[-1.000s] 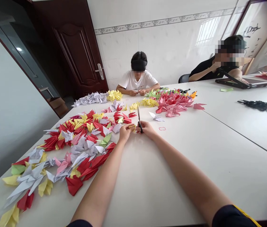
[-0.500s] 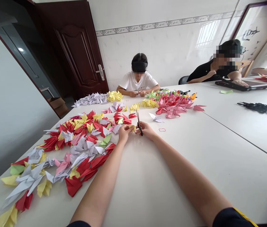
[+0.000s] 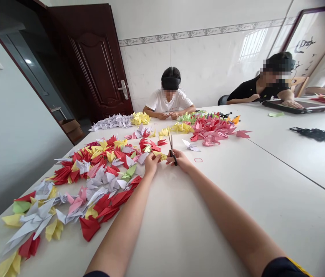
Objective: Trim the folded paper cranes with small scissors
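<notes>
My left hand (image 3: pixel 151 163) is closed on a small yellow folded-paper crane (image 3: pixel 160 156), holding it above the white table (image 3: pixel 174 215). In my right hand (image 3: pixel 182 159) is a pair of black-handled scissors (image 3: pixel 173 152), blades pointing up and away from me and a little apart. The crane's right end lies close to the fingers of my right hand; I cannot tell whether they touch it. To the left of my hands spreads a large heap of folded paper cranes (image 3: pixel 105 179) in red, yellow, white, pink and green.
Across the table a person in a white shirt (image 3: pixel 168 100) handles something small. Pink and red cranes (image 3: pixel 213 129) lie before them, with white cranes (image 3: pixel 113 121) further left. Another person in black (image 3: pixel 247 90) reaches to a paper cutter (image 3: pixel 297 105). Black cords (image 3: pixel 320 133) lie at right.
The scissors have turned slightly and their blades have opened wider. My hands have moved slightly apart, showing more of the yellow crane. The person in black has lowered the cutter's arm.
</notes>
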`<action>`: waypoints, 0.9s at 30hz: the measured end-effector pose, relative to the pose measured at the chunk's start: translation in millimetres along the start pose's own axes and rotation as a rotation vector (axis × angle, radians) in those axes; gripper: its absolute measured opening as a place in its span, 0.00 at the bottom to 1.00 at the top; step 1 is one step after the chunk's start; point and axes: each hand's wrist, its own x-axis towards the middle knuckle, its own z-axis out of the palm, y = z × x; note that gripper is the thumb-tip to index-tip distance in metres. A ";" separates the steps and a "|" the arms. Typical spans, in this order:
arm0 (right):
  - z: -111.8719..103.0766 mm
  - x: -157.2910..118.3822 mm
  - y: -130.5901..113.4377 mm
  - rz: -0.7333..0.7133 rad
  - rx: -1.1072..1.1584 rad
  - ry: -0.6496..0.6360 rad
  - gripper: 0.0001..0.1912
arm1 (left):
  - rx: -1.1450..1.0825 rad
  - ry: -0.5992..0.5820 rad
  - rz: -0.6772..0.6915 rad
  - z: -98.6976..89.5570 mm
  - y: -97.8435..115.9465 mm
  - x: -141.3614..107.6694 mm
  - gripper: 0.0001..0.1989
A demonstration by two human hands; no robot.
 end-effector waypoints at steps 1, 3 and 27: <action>-0.4 0.2 0.2 0.001 0.014 0.003 0.19 | -0.021 0.004 -0.004 0.2 -1.0 0.6 0.20; -1.1 0.6 0.6 0.001 0.039 0.010 0.17 | -0.059 0.017 -0.011 0.7 -2.3 1.4 0.20; 5.0 2.1 1.3 0.033 -0.097 0.044 0.18 | -0.118 -0.125 0.004 2.7 10.8 -5.5 0.21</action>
